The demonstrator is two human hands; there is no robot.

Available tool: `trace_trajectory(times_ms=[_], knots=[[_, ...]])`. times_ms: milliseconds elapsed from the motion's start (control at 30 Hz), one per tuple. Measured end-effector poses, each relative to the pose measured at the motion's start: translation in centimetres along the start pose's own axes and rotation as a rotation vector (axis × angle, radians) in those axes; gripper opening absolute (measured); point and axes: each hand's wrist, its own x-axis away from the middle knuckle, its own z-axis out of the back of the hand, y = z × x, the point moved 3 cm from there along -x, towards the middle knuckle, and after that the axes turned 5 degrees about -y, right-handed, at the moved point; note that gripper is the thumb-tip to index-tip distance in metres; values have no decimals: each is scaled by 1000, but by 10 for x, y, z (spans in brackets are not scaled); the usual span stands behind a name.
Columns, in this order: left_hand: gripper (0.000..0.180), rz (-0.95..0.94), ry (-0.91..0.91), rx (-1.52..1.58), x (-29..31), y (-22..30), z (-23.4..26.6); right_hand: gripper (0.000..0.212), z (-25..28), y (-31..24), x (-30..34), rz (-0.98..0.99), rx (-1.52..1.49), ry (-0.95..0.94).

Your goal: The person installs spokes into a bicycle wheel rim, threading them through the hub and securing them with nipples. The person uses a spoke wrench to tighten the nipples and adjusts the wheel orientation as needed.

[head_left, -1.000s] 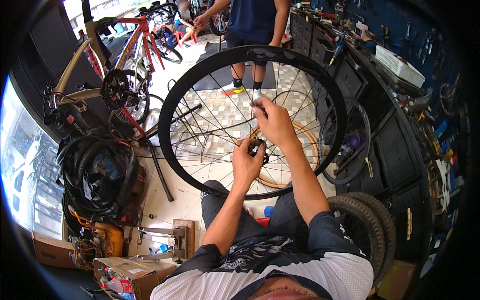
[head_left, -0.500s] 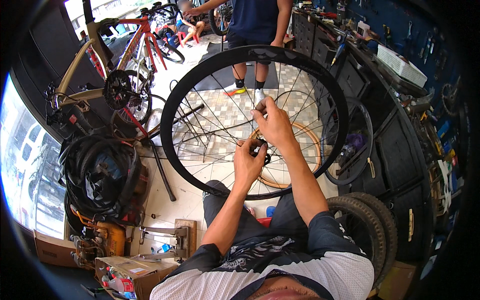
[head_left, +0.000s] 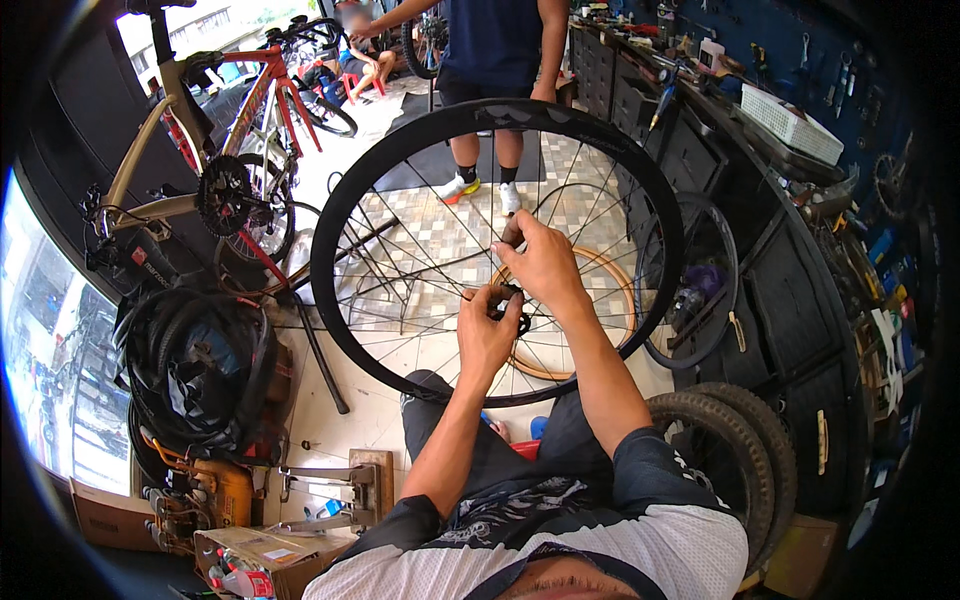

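A bicycle wheel with a deep black rim (head_left: 323, 255) and thin dark spokes stands tilted in front of me, its lower edge over my thighs. Beside its dark hub (head_left: 524, 322), my left hand (head_left: 487, 335) is closed, the fingers curled in among the spokes. Just above and to the right, my right hand (head_left: 545, 265) pinches thumb and fingers together on a spoke. The exact contact at the fingertips of both hands is too small to make out.
Another person (head_left: 497, 60) stands beyond the wheel. Bike frames (head_left: 255, 105) are at the left, above a pile of black tyres (head_left: 150, 340). A tan-coloured hoop (head_left: 628, 290) lies on the floor. Knobby tyres (head_left: 770, 430) and a cluttered workbench (head_left: 740, 130) line my right.
The whole view has shifted slightly, so the wheel and hands appear a little farther left. Both hands keep nearly the same closed pose at the spokes.
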Motion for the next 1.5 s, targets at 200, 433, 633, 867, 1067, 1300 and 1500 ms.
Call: trace_trajectory(times_ms=[200, 433, 633, 867, 1067, 1300, 1500], knots=[[26, 11, -10, 25, 1, 3, 1, 19, 15, -26, 20, 270, -318, 7], [27, 6, -11, 31, 4, -3, -2, 21, 77, -29, 14, 247, -400, 258], [27, -30, -4, 52, 9, -1, 0, 36, 61, -12, -5, 67, 107, 423], [25, -15, -9, 73, 16, 2, 5, 26, 51, -15, -7, 106, 157, 365], [25, 29, -1, 105, 17, 3, 3, 28, 55, -9, -5, 31, 95, 184], [26, 33, -12, 149, 17, 0, 1, 26, 53, -8, -6, -30, 59, 157], [30, 33, 59, 33, 15, 10, 2, 34, 42, -13, -10, -33, -67, 135]])
